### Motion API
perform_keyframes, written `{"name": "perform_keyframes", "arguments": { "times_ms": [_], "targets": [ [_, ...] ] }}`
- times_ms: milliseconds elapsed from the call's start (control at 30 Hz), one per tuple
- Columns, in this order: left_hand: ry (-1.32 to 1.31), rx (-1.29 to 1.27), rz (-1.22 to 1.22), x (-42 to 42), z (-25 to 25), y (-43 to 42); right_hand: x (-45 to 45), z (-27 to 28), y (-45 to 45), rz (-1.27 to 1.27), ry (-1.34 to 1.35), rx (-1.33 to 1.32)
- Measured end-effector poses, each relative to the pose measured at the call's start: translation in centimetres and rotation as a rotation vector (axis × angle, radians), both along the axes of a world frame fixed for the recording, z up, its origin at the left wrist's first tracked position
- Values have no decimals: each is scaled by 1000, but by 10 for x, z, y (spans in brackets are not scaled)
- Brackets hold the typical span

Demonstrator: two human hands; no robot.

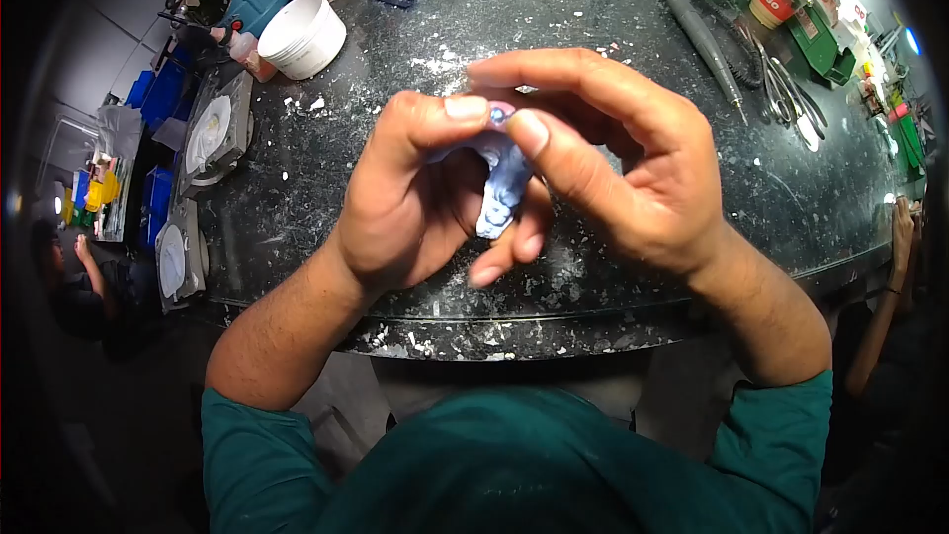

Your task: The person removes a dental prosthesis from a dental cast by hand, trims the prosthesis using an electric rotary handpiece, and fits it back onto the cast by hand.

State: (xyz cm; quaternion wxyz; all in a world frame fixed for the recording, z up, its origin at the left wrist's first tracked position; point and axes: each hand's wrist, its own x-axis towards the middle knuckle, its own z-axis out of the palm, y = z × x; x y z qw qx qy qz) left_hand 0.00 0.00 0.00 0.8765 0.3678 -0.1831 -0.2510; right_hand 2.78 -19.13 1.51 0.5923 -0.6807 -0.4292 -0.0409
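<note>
A blue-grey dental cast (506,183) is held above the front part of the dark bench, between both hands. Its far end has a pinkish patch, where my two thumb tips meet. My left hand (400,193) wraps round the cast from the left, with its thumb on top and fingertips showing beneath. From the right, my right hand (638,163) presses its thumb against the cast; its index finger arches over the far side. The hands cover much of the cast, and the right hand's other fingers are partly hidden.
Pale crumbs dot the bench (326,173). A white tub (302,37) stands far left, near a round-plated device (210,138). To the right lie a handpiece (707,54), a scissor-like metal tool (784,84) and green trays (816,40). Other people show at both edges.
</note>
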Motion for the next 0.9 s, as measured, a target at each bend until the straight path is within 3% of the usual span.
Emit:
{"name": "perform_keyframes", "arguments": {
  "times_ms": [67, 167, 333, 467, 533, 600, 700, 900],
  "targets": [
    [57, 23, 23, 3, 3, -2, 3, 0, 0, -53, -11, 1],
    [188, 45, 76, -1, 6, -7, 11, -3, 1, -122, -271, -17],
    [163, 126, 179, 0, 3, -13, 10, -3, 0, -167, -185, -3],
    [176, 356, 216, -4, 17, -15, 13, -2, -4, -132, -213, -34],
    [161, 451, 119, -1, 17, -7, 15, -5, -4, -123, -243, -36],
    [216, 451, 21, 2, 15, 1, 14, -5, -6, -152, -200, -88],
    [418, 198, -95, 4, 11, 2, 14, -3, -6, -144, -11, -142],
    [611, 198, -116, 7, 3, -2, 22, -13, -5, -42, 332, -136]
  ]
}}
